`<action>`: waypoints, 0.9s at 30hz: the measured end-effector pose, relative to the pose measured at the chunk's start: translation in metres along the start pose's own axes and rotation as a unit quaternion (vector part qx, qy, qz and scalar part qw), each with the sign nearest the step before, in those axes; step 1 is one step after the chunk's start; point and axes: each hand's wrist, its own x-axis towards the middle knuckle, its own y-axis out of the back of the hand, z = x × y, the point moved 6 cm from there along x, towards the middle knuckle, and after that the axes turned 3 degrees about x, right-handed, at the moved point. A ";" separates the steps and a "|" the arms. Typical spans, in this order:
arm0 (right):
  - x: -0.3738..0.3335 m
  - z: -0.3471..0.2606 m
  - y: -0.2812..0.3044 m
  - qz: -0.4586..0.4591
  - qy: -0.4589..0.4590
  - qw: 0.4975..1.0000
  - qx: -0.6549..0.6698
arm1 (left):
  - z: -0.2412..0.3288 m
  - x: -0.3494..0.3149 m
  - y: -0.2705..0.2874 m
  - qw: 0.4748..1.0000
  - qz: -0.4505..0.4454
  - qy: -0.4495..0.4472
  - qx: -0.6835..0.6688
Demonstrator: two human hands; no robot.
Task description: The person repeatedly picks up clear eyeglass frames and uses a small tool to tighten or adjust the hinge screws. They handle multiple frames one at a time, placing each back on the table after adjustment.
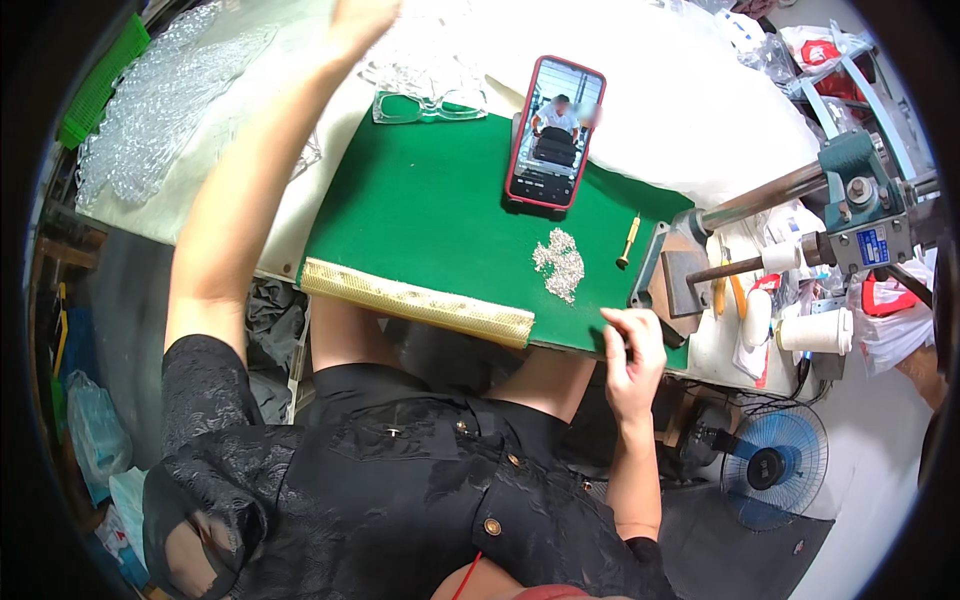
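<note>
My left arm stretches far across the table, and my left hand [365,18] is at the top edge of the view, beyond a pile of clear eyeglass frames [425,70]. Its fingers are cut off by the picture's edge. One clear frame [430,107] lies on the far edge of the green mat [430,200]. At the mat's near right edge rests my right hand [635,365], its thumb and bent fingers apart with nothing visible between them. Beyond it sits a small heap of tiny metallic pieces [562,265]. A yellow-handled screwdriver [630,242] lies to the heap's right.
A red-cased phone [555,135] stands propped on the mat, playing a video. A bench press [850,200] occupies the right side, near pliers [737,285] and a white cup [815,331]. Many clear plastic parts [160,130] lie far left. A fan [770,467] stands below right.
</note>
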 end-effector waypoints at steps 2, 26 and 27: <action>0.009 -0.008 -0.009 -0.057 0.049 0.994 -0.074 | -0.010 0.007 0.024 0.982 0.054 0.089 -0.155; 0.018 0.017 -0.014 -0.060 -0.036 0.997 -0.012 | 0.137 -0.157 0.073 0.752 -0.245 0.213 -0.574; 0.019 0.017 -0.016 -0.066 -0.034 0.997 -0.008 | 0.140 -0.158 0.072 0.762 -0.255 0.201 -0.560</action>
